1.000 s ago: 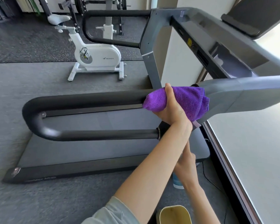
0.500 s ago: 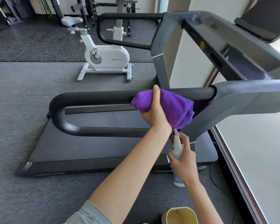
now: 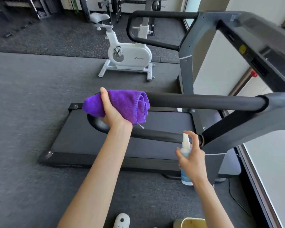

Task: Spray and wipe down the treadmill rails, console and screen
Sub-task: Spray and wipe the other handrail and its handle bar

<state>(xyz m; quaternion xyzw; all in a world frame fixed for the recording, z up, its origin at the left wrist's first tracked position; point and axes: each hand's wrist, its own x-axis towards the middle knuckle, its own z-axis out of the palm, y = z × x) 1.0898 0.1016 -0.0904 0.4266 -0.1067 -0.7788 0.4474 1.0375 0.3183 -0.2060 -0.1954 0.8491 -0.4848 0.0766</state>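
The left hand has slid the purple cloth along the near rail, away from the grey post and out to the round bend at the rail's end. The right hand has come up with the spray bottle, which now shows more of its white top.

At the bottom edge of the frame are a white shoe and the rim of a yellow bucket. Just above them both bare arms reach forward. In the lower right, the right hand's fingers are curled around the spray bottle, with one finger bent over the white top. The bottle stands upright, just in front of the rail's lower bar.

In the middle of the frame the left hand grips the cloth, thumb up over the top; the other fingers are hidden under it. The cloth is bunched and wrapped over the black rail at its bend. Under the rail lies the black treadmill belt on the grey floor.

Farther back, at the top middle, stands a white exercise bike. The far rail loops at the top. The grey console slants along the upper right.
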